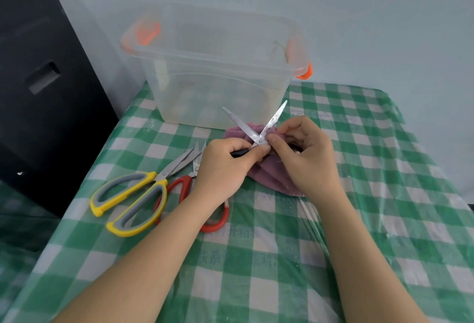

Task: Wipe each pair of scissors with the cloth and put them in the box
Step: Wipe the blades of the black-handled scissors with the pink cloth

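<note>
Head view: left hand [221,166] grips the black-handled scissors [256,127], blades spread; right hand [306,154] pinches the purple cloth [266,174] against one blade, beside the box [218,66].

Handles, blades and cloth partly hidden by the hands

The left hand [222,166] covers the black-handled scissors' [252,129] handles and part of the red-handled scissors [183,186]; the right hand [306,154] hides much of the purple cloth [266,174]; both forearms run off the bottom edge; the clear box's [218,66] far rim is blurred.
</note>
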